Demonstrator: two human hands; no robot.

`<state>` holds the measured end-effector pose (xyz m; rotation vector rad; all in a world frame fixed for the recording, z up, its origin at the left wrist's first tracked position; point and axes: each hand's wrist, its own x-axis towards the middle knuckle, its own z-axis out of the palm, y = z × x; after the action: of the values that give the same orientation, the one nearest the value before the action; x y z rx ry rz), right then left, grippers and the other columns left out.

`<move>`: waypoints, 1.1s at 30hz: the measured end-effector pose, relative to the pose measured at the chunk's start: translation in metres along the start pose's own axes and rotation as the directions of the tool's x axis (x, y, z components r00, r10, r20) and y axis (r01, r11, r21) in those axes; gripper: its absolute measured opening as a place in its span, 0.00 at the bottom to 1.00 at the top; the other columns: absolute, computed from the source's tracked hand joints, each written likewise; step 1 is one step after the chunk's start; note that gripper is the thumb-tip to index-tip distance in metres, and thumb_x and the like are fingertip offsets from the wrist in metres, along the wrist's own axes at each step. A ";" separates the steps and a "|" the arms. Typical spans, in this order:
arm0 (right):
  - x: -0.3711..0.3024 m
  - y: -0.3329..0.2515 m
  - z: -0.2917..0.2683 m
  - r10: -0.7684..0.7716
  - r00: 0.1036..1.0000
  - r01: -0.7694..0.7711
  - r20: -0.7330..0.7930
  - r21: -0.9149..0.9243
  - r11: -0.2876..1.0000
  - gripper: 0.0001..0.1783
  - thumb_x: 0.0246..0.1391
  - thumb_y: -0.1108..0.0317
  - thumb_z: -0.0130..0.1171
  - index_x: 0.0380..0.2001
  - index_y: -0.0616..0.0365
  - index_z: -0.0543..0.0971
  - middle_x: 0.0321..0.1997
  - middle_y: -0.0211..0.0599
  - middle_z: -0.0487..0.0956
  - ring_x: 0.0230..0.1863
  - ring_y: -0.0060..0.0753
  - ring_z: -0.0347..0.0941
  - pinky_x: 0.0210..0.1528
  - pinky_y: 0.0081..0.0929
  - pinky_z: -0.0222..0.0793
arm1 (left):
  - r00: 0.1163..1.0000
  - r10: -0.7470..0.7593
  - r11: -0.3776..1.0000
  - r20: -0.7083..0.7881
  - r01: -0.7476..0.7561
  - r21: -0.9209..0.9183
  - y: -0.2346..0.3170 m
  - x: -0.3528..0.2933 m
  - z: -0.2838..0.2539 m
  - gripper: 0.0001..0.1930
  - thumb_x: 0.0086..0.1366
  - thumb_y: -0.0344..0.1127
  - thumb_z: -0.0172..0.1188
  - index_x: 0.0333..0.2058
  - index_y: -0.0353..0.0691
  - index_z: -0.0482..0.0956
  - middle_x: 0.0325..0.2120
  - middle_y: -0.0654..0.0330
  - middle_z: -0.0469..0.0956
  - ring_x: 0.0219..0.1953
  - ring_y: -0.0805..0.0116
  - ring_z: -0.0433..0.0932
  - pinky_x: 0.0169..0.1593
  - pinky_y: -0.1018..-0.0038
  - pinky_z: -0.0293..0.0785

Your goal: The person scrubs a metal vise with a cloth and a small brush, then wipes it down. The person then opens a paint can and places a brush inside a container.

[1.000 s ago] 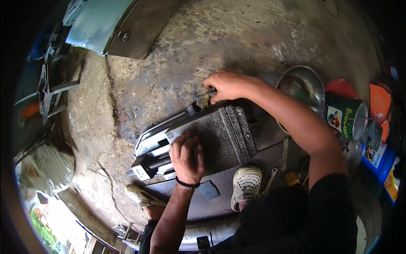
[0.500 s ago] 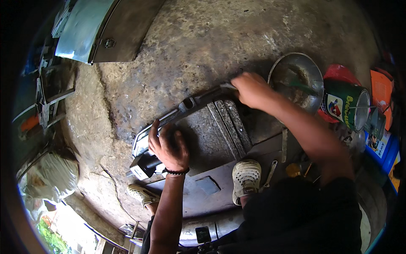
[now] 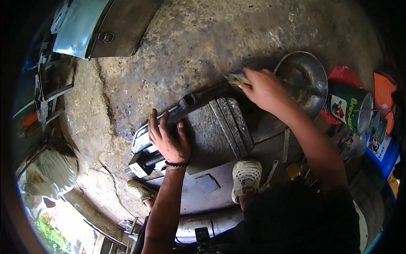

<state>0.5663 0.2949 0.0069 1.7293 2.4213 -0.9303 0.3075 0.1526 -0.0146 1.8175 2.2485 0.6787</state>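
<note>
My left hand [image 3: 171, 144], a dark beaded bracelet at its wrist, rests with fingers spread on a long dark metal bar [image 3: 207, 95]. Close to its wrist, a threaded screw [image 3: 154, 159] passes through a dark block at the bar's near left end. Under and beside the bar is a heavy metal block [image 3: 203, 131] with a ridged right end. At the bar's far right end, my right hand [image 3: 266, 91] pinches a small grey and yellow object [image 3: 237, 79], whose kind I cannot make out.
A round metal pan [image 3: 319, 72] lies beyond my right hand, next to a green tin [image 3: 349, 108] and an orange item [image 3: 384, 97]. A wrench [image 3: 271, 172] lies beside my shoe [image 3: 246, 177]. Metal sheets [image 3: 99, 29] lie at the upper left.
My right hand has moved slightly right, and the grey and yellow object in it shows more plainly. The left fingers have spread and straightened on the bar.
</note>
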 end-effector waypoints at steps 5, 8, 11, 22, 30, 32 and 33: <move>-0.007 0.001 0.038 -0.067 0.997 0.069 0.034 -0.064 0.996 0.16 0.50 0.75 0.54 0.44 0.55 0.78 0.38 0.51 0.81 0.39 0.57 0.78 0.44 0.49 0.73 | 1.000 -0.003 1.000 0.012 0.003 0.023 0.001 0.001 0.002 0.23 0.65 0.45 0.57 0.55 0.39 0.72 0.62 0.45 0.64 0.64 0.43 0.61 0.64 0.51 0.54; -0.052 0.013 0.045 -0.053 0.998 0.060 0.042 -0.191 0.980 0.21 0.45 0.74 0.59 0.46 0.52 0.80 0.48 0.47 0.80 0.44 0.56 0.76 0.50 0.46 0.71 | 1.000 0.016 1.000 -0.001 -0.016 -0.007 0.000 0.001 0.002 0.23 0.66 0.46 0.55 0.55 0.39 0.72 0.61 0.44 0.64 0.64 0.43 0.61 0.63 0.50 0.55; -0.090 0.024 0.036 -0.064 0.997 0.069 0.046 -0.104 0.992 0.11 0.49 0.70 0.61 0.38 0.54 0.79 0.38 0.46 0.81 0.38 0.54 0.77 0.42 0.49 0.72 | 0.999 0.033 0.999 0.014 -0.033 -0.001 0.000 0.002 0.003 0.23 0.67 0.45 0.55 0.55 0.38 0.72 0.62 0.44 0.64 0.64 0.43 0.62 0.63 0.50 0.55; -0.075 0.015 0.062 -0.023 0.989 0.048 -0.145 0.171 0.984 0.07 0.48 0.72 0.57 0.33 0.56 0.78 0.31 0.47 0.79 0.35 0.53 0.77 0.36 0.49 0.73 | 0.994 0.104 0.994 -0.033 -0.105 -0.037 0.000 0.004 0.006 0.26 0.70 0.51 0.50 0.57 0.36 0.71 0.62 0.45 0.65 0.63 0.45 0.64 0.63 0.51 0.56; -0.114 0.033 0.046 0.067 0.968 -0.008 -0.243 0.237 0.972 0.09 0.47 0.72 0.61 0.35 0.56 0.77 0.31 0.43 0.76 0.34 0.51 0.76 0.35 0.46 0.72 | 0.998 0.066 0.997 -0.024 -0.067 -0.035 -0.001 0.001 0.007 0.25 0.70 0.48 0.51 0.55 0.35 0.71 0.61 0.45 0.66 0.62 0.45 0.65 0.63 0.52 0.58; -0.090 0.027 0.057 0.025 0.923 0.068 -0.383 0.228 0.971 0.12 0.47 0.73 0.61 0.37 0.57 0.76 0.37 0.43 0.76 0.37 0.51 0.76 0.36 0.45 0.72 | 0.997 0.077 0.996 -0.005 -0.078 -0.039 -0.001 0.002 0.006 0.24 0.70 0.48 0.52 0.55 0.35 0.72 0.61 0.44 0.66 0.62 0.44 0.65 0.63 0.52 0.59; -0.088 0.024 0.061 0.008 0.947 0.064 -0.320 0.212 0.975 0.13 0.46 0.73 0.61 0.39 0.57 0.76 0.39 0.45 0.75 0.39 0.51 0.75 0.38 0.45 0.72 | 0.996 0.091 0.995 -0.007 -0.091 -0.038 0.000 0.003 0.005 0.24 0.70 0.48 0.52 0.55 0.34 0.72 0.61 0.44 0.66 0.62 0.44 0.66 0.62 0.52 0.59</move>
<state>0.6021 0.1952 -0.0237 2.0725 2.6284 -1.0278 0.3086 0.1563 -0.0191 1.9121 2.1517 0.7377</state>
